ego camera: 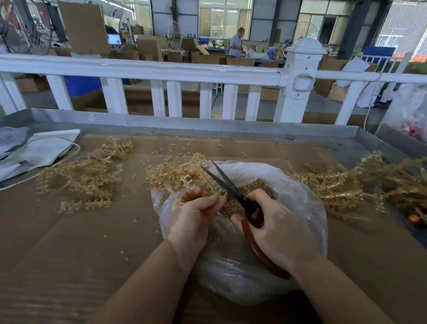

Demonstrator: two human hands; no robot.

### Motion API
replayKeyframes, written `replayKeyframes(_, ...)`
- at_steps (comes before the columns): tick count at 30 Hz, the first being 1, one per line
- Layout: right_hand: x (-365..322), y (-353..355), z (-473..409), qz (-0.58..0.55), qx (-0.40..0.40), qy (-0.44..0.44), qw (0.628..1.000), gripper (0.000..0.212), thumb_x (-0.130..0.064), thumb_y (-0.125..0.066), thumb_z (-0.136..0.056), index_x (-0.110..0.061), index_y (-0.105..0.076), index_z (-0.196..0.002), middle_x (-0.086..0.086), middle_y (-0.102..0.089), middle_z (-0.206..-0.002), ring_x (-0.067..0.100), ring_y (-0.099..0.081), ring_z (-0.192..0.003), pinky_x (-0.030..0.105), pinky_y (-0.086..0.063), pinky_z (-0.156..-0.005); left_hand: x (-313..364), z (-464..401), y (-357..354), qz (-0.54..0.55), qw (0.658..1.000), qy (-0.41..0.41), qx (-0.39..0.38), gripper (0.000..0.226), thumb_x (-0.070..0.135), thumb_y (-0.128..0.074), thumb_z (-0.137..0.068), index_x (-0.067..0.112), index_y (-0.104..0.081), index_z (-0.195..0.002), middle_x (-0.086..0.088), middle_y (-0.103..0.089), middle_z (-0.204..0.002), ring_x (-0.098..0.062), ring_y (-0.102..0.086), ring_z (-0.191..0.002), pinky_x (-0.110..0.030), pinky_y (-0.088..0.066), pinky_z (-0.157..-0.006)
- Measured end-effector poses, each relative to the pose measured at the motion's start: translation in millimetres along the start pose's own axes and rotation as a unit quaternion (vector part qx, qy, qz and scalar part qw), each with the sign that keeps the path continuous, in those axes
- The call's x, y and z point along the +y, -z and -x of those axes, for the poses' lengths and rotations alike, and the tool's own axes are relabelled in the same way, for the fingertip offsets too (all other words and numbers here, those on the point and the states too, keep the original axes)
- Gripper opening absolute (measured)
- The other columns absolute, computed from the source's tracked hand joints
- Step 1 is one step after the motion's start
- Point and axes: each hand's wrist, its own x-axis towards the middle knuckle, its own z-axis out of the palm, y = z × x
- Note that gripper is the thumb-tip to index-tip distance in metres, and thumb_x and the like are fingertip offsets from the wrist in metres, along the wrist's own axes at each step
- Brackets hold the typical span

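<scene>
Our left hand (192, 211) pinches a plastic sprue (203, 180), our right hand (276, 227) grips scissors (229, 185) (blades apart) above the clear bag (294, 182) holding cut pieces (255, 187).

One scissors (234, 191), one plastic bag (259, 175).

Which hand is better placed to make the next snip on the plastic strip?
Right, likely: the right hand grips the scissors, blades open at the plastic strip, which the left hand pinches above the clear bag.
</scene>
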Motion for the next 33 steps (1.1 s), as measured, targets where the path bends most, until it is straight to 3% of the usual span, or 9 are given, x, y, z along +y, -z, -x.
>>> replayKeyframes(4, -1.0, 1.2, 0.0, -0.01, -0.03, 0.01, 0.999, 0.024, -0.051, -0.059, -0.086, -0.032, -0.048, -0.096, -0.012, -0.061, -0.087, 0.005, -0.056, -0.082, 0.016, -0.044, -0.07, -1.1, -1.0, 2.2, 0.001, 1.0, 0.002, -0.006, 0.031, -0.024, -0.05, -0.076, 0.006, -0.051, -0.079, -0.007, -0.052, -0.068, -0.02, -0.06, -0.065, -0.025, -0.057, -0.057)
replayKeyframes(18, -1.3, 4.7, -1.0, 0.013, -0.065, 0.004, 0.998, 0.03, -0.056, -0.056, -0.085, -0.029, -0.048, -0.096, -0.009, -0.058, -0.078, 0.007, -0.056, -0.074, 0.028, -0.05, -0.071, 0.3, -1.8, 1.6, 0.017, 1.0, -0.013, -0.002, 0.033, -0.023, -0.047, -0.08, 0.009, -0.048, -0.073, -0.004, -0.05, -0.067, -0.016, -0.058, -0.068, -0.024, -0.057, -0.059)
replayKeyframes(24, -1.8, 4.7, -3.0, 0.012, -0.073, 0.005, 0.997, 0.03, -0.056, -0.056, -0.085, -0.029, -0.046, -0.094, -0.009, -0.057, -0.075, 0.008, -0.055, -0.074, 0.025, -0.047, -0.068, -0.7, -0.3, 0.7, -0.013, 1.0, -0.011, -0.007, 0.035, -0.023, -0.046, -0.081, 0.011, -0.046, -0.072, -0.004, -0.049, -0.068, -0.017, -0.058, -0.07, -0.028, -0.056, -0.067)
replayKeyframes(33, -2.9, 8.7, -6.4, 0.015, -0.085, 0.002, 0.996, 0.03, -0.059, -0.051, -0.087, -0.029, -0.046, -0.087, -0.008, -0.058, -0.068, 0.003, -0.055, -0.063, 0.016, -0.04, -0.056, -2.2, -0.1, -1.3, -0.021, 0.999, -0.026, -0.014, 0.035, -0.028, -0.046, -0.077, 0.007, -0.046, -0.071, -0.006, -0.047, -0.068, -0.021, -0.057, -0.068, -0.027, -0.059, -0.061)
